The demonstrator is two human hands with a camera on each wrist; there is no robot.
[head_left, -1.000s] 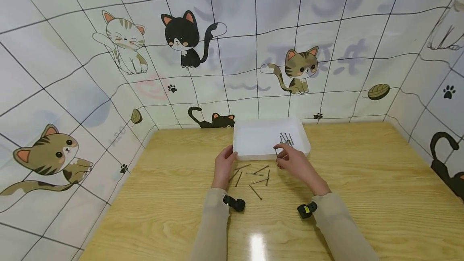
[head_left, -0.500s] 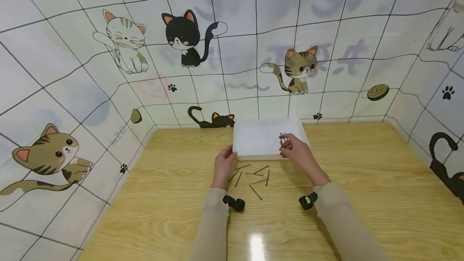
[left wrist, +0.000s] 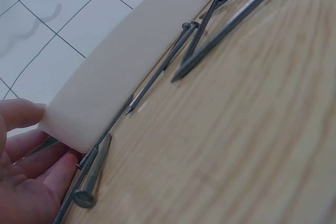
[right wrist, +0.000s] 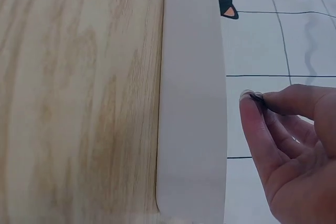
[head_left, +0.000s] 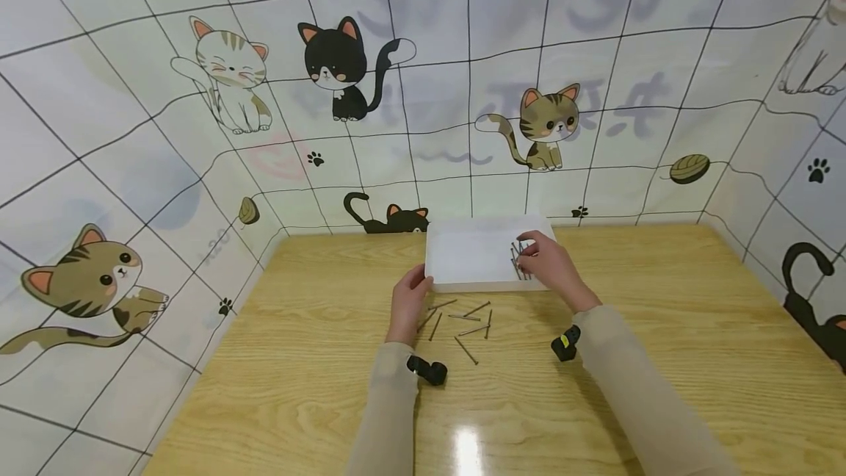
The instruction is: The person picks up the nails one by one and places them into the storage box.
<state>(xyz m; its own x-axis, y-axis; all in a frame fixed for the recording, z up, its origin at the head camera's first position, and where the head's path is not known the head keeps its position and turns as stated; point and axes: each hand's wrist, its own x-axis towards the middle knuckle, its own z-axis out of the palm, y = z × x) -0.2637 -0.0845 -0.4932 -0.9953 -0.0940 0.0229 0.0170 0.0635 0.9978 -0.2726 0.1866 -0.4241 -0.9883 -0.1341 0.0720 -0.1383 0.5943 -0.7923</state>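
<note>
A white tray [head_left: 463, 287] stands on the wooden table against the wall. My left hand [head_left: 406, 305] grips its front left corner, thumb at the rim and fingers around the outside, as the left wrist view shows. Over the tray's right part, my right hand [head_left: 550, 264] pinches a nail [right wrist: 257, 98] between thumb and index finger; only a small dark end of it shows in the right wrist view. Below that hand several nails [head_left: 517, 269] lie side by side in the tray, partly hidden by the fingers.
Several loose nails [head_left: 465, 350] lie scattered on the table [head_left: 317, 388] in front of the tray, some close by the left hand. The cat-patterned wall covering [head_left: 449, 189] rises right behind the tray.
My right hand has moved from the tray's front edge back and right over the nails in the tray, carrying the nail. The left hand has stayed at the corner.
</note>
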